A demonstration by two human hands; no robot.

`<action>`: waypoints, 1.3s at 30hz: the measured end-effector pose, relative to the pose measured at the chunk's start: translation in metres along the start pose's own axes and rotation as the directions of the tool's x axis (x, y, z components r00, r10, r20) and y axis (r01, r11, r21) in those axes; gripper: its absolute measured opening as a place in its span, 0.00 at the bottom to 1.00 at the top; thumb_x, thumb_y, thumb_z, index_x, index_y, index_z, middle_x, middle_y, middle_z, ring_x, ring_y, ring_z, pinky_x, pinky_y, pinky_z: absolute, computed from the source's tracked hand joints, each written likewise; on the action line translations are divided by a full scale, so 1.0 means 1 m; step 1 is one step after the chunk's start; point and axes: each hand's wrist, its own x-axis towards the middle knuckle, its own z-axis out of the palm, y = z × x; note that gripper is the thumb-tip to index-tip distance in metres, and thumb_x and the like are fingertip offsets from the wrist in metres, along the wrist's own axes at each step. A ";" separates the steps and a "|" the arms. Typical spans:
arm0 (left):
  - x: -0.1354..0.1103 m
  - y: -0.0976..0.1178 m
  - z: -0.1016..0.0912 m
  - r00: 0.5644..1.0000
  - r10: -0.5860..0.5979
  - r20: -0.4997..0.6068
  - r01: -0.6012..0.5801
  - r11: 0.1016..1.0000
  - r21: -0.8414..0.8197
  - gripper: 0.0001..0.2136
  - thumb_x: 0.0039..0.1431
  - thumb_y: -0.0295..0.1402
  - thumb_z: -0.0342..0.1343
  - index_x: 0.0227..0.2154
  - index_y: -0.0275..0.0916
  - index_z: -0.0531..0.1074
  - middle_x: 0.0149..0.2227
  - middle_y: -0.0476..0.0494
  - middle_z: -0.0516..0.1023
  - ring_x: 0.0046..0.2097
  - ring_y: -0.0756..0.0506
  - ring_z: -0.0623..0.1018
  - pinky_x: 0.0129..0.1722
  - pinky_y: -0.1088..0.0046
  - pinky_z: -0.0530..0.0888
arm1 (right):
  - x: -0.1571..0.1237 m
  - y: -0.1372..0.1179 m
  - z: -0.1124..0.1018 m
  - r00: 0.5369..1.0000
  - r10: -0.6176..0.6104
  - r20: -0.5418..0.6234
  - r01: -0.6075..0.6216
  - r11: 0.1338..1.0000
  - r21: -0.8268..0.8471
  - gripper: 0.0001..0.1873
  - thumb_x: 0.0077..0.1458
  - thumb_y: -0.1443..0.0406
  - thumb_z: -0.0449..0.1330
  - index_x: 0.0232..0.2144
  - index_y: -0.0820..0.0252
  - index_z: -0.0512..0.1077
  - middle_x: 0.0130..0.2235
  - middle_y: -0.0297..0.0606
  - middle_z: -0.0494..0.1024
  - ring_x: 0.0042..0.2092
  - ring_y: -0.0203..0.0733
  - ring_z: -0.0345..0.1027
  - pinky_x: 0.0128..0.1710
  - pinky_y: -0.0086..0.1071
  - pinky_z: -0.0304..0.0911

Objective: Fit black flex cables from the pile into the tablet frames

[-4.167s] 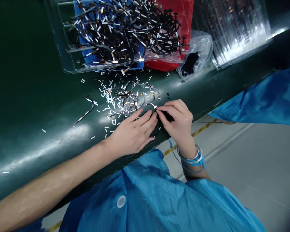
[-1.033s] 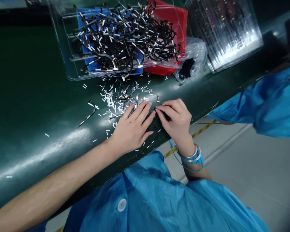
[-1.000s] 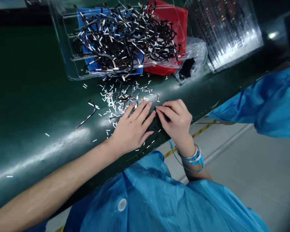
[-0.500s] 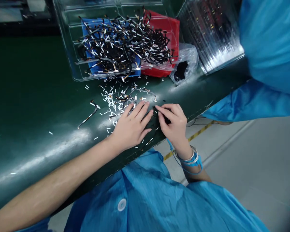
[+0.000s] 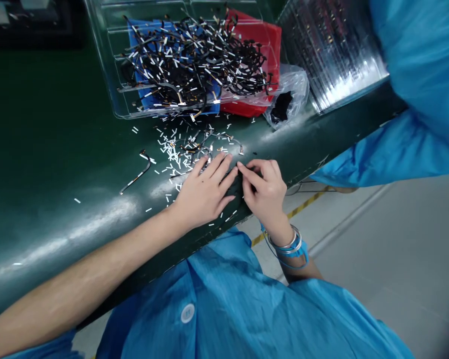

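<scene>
Near the close edge of the bench (image 5: 52,164), the left hand (image 5: 205,192) lies flat, fingers spread, probably steadying the loose ribbon cables (image 5: 241,151) that show beyond its fingertips. The right hand (image 5: 264,188) brings its index fingertip down just beside it; whether it pinches anything, I cannot tell. More cables lie heaped over the clear plastic tray (image 5: 114,97) farther across the bench, likely for easy reach. The left palm hides whatever is beneath, dark bits blend into the green surface, and the tray's far edge is cut off
</scene>
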 end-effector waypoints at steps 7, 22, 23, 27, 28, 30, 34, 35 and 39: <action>-0.001 -0.001 0.002 1.000 -0.015 0.000 0.015 0.999 -0.042 0.24 0.64 0.40 0.50 0.58 0.29 0.64 0.63 0.28 0.61 0.63 0.32 0.62 0.60 0.52 0.59 | -0.003 0.004 -0.023 0.997 0.077 0.011 -0.078 0.964 0.254 0.13 0.58 0.71 0.56 0.42 0.54 0.76 0.36 0.37 0.75 0.38 0.38 0.68 0.38 0.36 0.68; -0.001 -0.017 0.002 0.902 -0.050 -0.428 -0.101 0.941 -0.324 0.20 0.65 0.23 0.43 0.58 0.38 0.58 0.63 0.33 0.61 0.66 0.41 0.58 0.62 0.55 0.62 | -0.079 -0.032 -0.030 0.975 -0.189 -0.115 0.206 0.966 0.157 0.11 0.52 0.76 0.61 0.36 0.58 0.75 0.38 0.42 0.81 0.41 0.42 0.69 0.37 0.36 0.72; -0.002 -0.018 -0.003 0.892 -0.053 -0.449 -0.107 0.940 -0.324 0.19 0.65 0.23 0.43 0.58 0.38 0.59 0.63 0.33 0.62 0.66 0.41 0.59 0.62 0.55 0.62 | -0.077 -0.032 -0.030 0.973 -0.202 -0.113 0.220 0.959 0.180 0.10 0.52 0.76 0.61 0.35 0.59 0.75 0.38 0.42 0.81 0.41 0.42 0.69 0.37 0.36 0.72; -0.016 -0.016 -0.030 0.860 -0.152 -0.487 -0.026 0.940 -0.339 0.19 0.64 0.27 0.48 0.58 0.37 0.60 0.62 0.32 0.62 0.64 0.41 0.63 0.61 0.54 0.63 | -0.071 -0.031 -0.033 0.977 -0.209 -0.054 0.215 0.950 0.227 0.12 0.53 0.72 0.62 0.42 0.62 0.74 0.39 0.45 0.80 0.41 0.42 0.70 0.38 0.37 0.73; -0.022 -0.015 -0.035 0.857 -0.185 -0.481 0.002 0.935 -0.356 0.19 0.64 0.28 0.49 0.57 0.37 0.61 0.61 0.32 0.64 0.63 0.41 0.64 0.60 0.55 0.63 | -0.071 -0.031 -0.033 0.978 -0.202 -0.045 0.207 0.954 0.215 0.13 0.53 0.71 0.63 0.43 0.63 0.74 0.39 0.45 0.80 0.41 0.42 0.69 0.37 0.38 0.73; -0.034 -0.011 -0.041 0.862 -0.240 -0.446 0.045 0.914 -0.404 0.17 0.64 0.29 0.49 0.55 0.36 0.64 0.59 0.33 0.68 0.61 0.42 0.67 0.59 0.56 0.65 | -0.073 -0.033 -0.031 0.979 -0.193 -0.065 0.201 0.963 0.177 0.13 0.53 0.70 0.64 0.42 0.61 0.75 0.38 0.45 0.79 0.41 0.43 0.69 0.36 0.37 0.72; -0.054 0.001 -0.036 0.906 -0.277 -0.319 0.079 0.853 -0.516 0.13 0.65 0.28 0.48 0.51 0.35 0.68 0.53 0.36 0.74 0.56 0.44 0.72 0.55 0.60 0.70 | -0.085 -0.036 -0.022 0.968 -0.168 -0.187 0.196 0.970 0.142 0.12 0.50 0.75 0.64 0.37 0.57 0.76 0.36 0.42 0.79 0.40 0.42 0.68 0.34 0.35 0.71; -0.058 0.005 -0.033 0.919 -0.273 -0.285 0.083 0.840 -0.537 0.13 0.65 0.28 0.48 0.50 0.35 0.69 0.52 0.36 0.75 0.55 0.44 0.73 0.54 0.61 0.71 | -0.088 -0.036 -0.020 0.965 -0.163 -0.207 0.195 0.970 0.145 0.12 0.50 0.76 0.63 0.36 0.57 0.76 0.36 0.41 0.79 0.40 0.42 0.68 0.35 0.35 0.71; -0.063 0.022 -0.024 0.949 -0.243 -0.203 0.079 0.801 -0.593 0.12 0.65 0.28 0.48 0.47 0.35 0.71 0.48 0.38 0.77 0.52 0.44 0.75 0.53 0.63 0.72 | -0.089 -0.036 -0.017 0.962 -0.155 -0.224 0.200 0.959 0.199 0.10 0.52 0.74 0.63 0.34 0.56 0.76 0.35 0.39 0.80 0.38 0.40 0.69 0.35 0.35 0.72</action>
